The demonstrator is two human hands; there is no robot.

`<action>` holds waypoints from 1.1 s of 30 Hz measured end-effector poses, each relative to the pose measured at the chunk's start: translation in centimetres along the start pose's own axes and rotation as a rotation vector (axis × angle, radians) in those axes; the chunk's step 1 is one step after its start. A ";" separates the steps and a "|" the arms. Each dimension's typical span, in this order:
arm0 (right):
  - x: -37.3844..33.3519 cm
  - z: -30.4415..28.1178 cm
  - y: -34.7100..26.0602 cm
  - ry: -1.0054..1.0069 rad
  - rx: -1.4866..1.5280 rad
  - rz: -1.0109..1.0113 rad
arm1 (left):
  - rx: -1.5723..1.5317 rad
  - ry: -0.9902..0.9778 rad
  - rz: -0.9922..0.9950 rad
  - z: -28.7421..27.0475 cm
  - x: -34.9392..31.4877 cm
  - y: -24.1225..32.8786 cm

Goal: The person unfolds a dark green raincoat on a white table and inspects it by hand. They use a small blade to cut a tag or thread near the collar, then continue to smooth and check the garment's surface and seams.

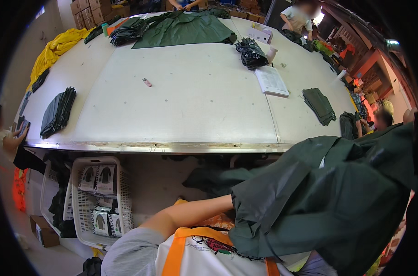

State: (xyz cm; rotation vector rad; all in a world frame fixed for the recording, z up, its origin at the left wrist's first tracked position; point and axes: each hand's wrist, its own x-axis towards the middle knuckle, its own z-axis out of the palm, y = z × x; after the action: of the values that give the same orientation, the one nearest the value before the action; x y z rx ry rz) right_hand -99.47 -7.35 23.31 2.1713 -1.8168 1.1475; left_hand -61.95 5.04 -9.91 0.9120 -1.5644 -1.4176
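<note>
Pretty clearly a clothing workshop: big white worktable (pixel 163 115), a dark green garment (pixel 319 198), folded piles (pixel 58 112), a basket (pixel 126 198) of packaged clothes (pixel 106 179), stacked cartons (pixel 87 14).

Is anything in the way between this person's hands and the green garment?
Nothing visible. The left forearm runs straight into the garment, which hides the left hand. At the picture's right edge, what looks like the right hand meets the garment with nothing seen between them.
</note>
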 end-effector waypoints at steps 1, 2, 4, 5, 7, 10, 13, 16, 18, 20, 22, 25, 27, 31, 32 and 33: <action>0.6 -1.1 -0.7 -0.002 -0.065 -0.003 | -0.084 -0.012 -0.019 1.7 0.8 -0.2; 0.5 -1.7 -0.6 -0.017 -0.090 0.002 | -0.131 -0.009 -0.034 2.6 0.9 0.1; 0.1 -2.0 -0.2 -0.057 -0.107 0.011 | -0.171 -0.003 -0.047 4.0 -0.3 0.5; -0.5 -2.1 0.3 -0.096 -0.107 0.019 | -0.176 -0.009 -0.051 4.9 -1.5 0.8; -2.9 -3.2 0.0 -0.174 -0.105 0.037 | -0.195 -0.030 -0.036 6.9 -4.7 1.6; -5.9 -3.2 -0.4 -0.250 -0.032 0.058 | -0.175 -0.020 -0.035 7.7 -6.8 2.0; -5.2 -3.5 -0.3 -0.218 -0.064 0.043 | -0.122 0.025 -0.025 6.9 -4.6 1.7; -2.7 -3.4 -0.2 -0.176 -0.118 0.004 | -0.077 0.092 -0.041 5.2 -0.9 0.7; -0.4 -3.6 -0.6 -0.133 -0.163 -0.040 | -0.048 0.150 -0.054 3.4 1.0 0.3; 2.2 -3.1 -0.7 -0.087 -0.183 -0.089 | -0.003 0.240 -0.079 0.3 1.8 0.0; 5.2 -5.5 -3.1 -0.029 -0.285 -0.146 | -0.010 0.314 -0.066 -2.7 2.2 0.3; 8.1 -3.8 -3.1 -0.045 -0.281 -0.167 | 0.095 0.517 -0.125 -11.6 -2.9 1.0; 8.7 -2.7 -3.3 -0.134 -0.274 -0.181 | 0.172 0.641 -0.177 -17.7 -8.8 2.8; 3.0 -2.6 -6.9 -0.433 0.026 -0.341 | 0.420 0.785 -0.314 -26.4 -22.0 9.8; 0.3 -1.3 -9.8 -0.407 0.370 -0.265 | 0.523 0.811 -0.357 -27.7 -24.7 12.3; -0.2 -0.8 -9.7 -0.394 0.362 -0.244 | 0.626 0.840 -0.371 -28.8 -27.0 14.7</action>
State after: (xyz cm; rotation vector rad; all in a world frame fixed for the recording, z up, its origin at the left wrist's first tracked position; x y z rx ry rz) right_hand -91.30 -3.99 27.48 2.9084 -1.4844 1.1255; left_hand -24.53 19.56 3.00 1.9405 -1.1902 -0.5623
